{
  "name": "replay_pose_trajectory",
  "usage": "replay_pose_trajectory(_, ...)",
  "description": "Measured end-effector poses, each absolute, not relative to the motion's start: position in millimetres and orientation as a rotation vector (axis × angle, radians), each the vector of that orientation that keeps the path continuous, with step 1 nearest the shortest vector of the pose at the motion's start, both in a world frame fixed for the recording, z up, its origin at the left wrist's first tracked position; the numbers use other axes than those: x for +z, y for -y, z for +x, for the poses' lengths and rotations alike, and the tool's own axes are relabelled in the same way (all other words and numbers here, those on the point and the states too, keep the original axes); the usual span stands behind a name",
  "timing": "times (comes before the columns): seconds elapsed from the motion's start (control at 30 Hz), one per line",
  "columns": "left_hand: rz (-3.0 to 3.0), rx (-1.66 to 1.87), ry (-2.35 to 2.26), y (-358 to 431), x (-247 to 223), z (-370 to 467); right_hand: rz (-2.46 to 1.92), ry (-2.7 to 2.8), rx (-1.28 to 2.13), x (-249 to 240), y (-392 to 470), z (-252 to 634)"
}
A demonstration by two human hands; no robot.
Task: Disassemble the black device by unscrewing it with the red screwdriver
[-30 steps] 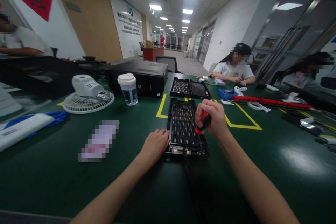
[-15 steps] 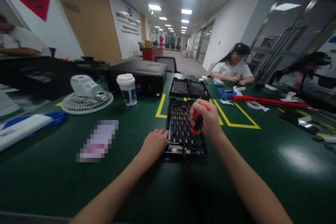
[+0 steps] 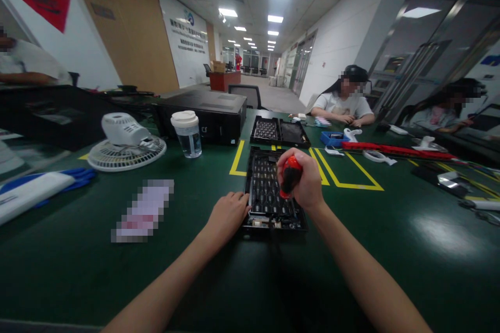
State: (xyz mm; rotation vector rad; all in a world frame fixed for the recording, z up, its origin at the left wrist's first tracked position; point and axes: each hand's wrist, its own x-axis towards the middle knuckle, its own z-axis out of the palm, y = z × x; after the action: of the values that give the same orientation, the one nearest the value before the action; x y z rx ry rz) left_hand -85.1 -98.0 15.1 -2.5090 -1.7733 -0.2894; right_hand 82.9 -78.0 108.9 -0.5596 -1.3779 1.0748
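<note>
A black open case (image 3: 269,222) lies lengthwise before me, with rows of small dark parts (image 3: 269,187) inside and light-coloured parts in its near end. My left hand (image 3: 229,210) is at the case's left side, its fingers closed over the rim. Above the case's right half, my right hand (image 3: 307,179) wraps round the handle of a red-and-black screwdriver (image 3: 291,174). The tool's lower end and tip are hidden or too dark to make out.
Behind the case lies a second open case (image 3: 265,130). A lidded cup (image 3: 187,135), a white fan (image 3: 127,140) and a pixelated flat item (image 3: 144,210) are on the left. To the right lie a blue box (image 3: 332,138) and a red strip (image 3: 394,150). Other people sit around the table.
My right hand has tilted the screwdriver and moved slightly left, so more of its handle faces me. My left hand stays on the case's rim. The view has shifted a little.
</note>
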Motion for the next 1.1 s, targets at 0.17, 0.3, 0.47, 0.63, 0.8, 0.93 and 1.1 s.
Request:
replay_pose_trajectory(0.17,-2.519,-0.291,1.769,98,16,-85,-0.56,1.382,1.054,109,78,85)
replay_pose_trajectory(0.3,-2.52,-0.289,1.784,99,17,-85,-0.567,1.424,1.073,110,77,88)
replay_pose_trajectory(0.47,-2.516,-0.294,1.786,98,15,-85,-0.586,1.545,1.175,118,76,94)
replay_pose_trajectory(0.63,-2.515,-0.301,1.785,98,14,-85,-0.621,1.609,1.243,125,76,102)
replay_pose_trajectory(0.8,-2.516,-0.295,1.761,97,14,-85,-0.66,1.638,1.262,128,74,108)
replay_pose_trajectory(0.93,-2.518,-0.292,1.768,97,14,-86,-0.671,1.649,1.277,130,75,112)
replay_pose_trajectory(1.1,-2.512,-0.278,1.783,97,15,-85,-0.678,1.665,1.267,131,74,115)
